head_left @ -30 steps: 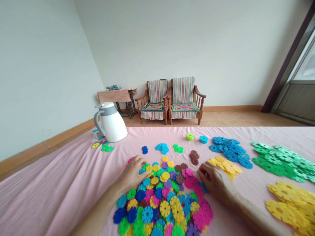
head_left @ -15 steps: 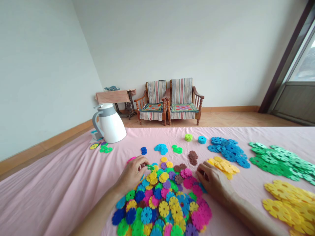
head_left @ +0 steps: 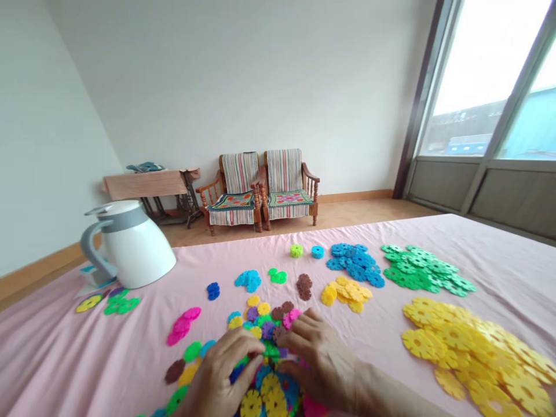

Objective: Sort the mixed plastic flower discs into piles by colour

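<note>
My left hand [head_left: 226, 370] is over the near part of a mixed pile of coloured, notched plastic discs [head_left: 269, 394]. Its fingers curl towards the thumb, and a green disc [head_left: 271, 350] shows right at the fingertips; whether it is gripped I cannot make out. Palm down on the pile's right side lies my right hand [head_left: 319, 356], thumb and fingers apart. Pink discs [head_left: 292, 317] and brown discs [head_left: 282, 313] lie just beyond its fingers. Both hands cover much of the pile.
Sorted discs lie on the pink cloth [head_left: 365, 347]: yellow [head_left: 473, 353], green [head_left: 421, 267], blue [head_left: 354, 263], orange-yellow [head_left: 346, 292], brown [head_left: 304, 286] and pink [head_left: 184, 325]. A white jug [head_left: 136, 249] stands at left. Two chairs [head_left: 284, 191] are by the wall.
The view has swung right. My left hand has come inward with the green disc near its fingertips, and my right hand has moved left onto the pile, so both are close together.
</note>
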A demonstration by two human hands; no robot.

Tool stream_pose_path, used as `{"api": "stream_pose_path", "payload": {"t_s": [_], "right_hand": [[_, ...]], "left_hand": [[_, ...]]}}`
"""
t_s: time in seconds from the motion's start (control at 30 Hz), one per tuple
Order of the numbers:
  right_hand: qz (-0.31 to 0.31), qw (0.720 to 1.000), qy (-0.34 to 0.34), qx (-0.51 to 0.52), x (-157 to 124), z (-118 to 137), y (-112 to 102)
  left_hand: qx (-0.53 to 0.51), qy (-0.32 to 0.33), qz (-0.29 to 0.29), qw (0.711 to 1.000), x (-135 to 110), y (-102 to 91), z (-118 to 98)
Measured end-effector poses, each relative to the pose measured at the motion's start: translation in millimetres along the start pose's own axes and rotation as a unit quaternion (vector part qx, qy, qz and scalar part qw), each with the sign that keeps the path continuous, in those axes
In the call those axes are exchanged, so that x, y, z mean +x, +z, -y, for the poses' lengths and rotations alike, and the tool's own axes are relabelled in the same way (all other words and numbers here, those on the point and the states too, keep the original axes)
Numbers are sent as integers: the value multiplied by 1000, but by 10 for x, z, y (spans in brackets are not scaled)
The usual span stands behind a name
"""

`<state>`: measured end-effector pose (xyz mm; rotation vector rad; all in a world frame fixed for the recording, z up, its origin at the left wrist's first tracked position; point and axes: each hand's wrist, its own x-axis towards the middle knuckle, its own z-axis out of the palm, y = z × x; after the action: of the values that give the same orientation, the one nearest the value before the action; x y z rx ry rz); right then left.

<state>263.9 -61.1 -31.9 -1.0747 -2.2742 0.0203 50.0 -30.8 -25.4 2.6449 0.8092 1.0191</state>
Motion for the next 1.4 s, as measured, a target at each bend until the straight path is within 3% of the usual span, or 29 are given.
{"api": "stream_pose_path", "payload": {"t_s": [0.1,0.2,0.33,0.4,0.5,0.67,0.77,0.9,1.07,1.17,1.3,1.4], "right_hand": [[-13,999,-24,-25,30,80,22],[-22,999,-3,-35,37,63,33],[-21,983,149,-108,31,-248,-125],[-8,939,273,-208,3,-519,-316],[-32,886,372,-276,-111,-945,-680],[-63,795,489,-353,-405,-1369,-1145],[-77,769,512,-375,-468,-1410,-1237],[-71,801,466,-368,-321,-1265,-1132],[-68,914,294,-271,-120,-870,-685],[-25,968,171,-181,-121,-621,-374],[86,989,70,-99,-173,-413,-78],[107,986,108,-65,-187,-377,27]], "left_hand": [[2,31,-11,999,-6,60,-12],[8,26,-15,1000,-25,77,30],[31,-7,-50,998,-31,16,114],[37,-22,-77,996,-20,-34,147],[44,-46,-100,993,-2,-91,180],[37,-70,-110,991,9,-91,205],[30,-83,-107,990,0,-65,237],[25,-114,-96,989,-16,-78,285],[24,-181,-64,981,13,-225,310],[11,-228,-47,973,14,-327,387],[-14,-272,-12,962,-37,-400,516],[-27,-279,11,960,-79,-378,562]]}}
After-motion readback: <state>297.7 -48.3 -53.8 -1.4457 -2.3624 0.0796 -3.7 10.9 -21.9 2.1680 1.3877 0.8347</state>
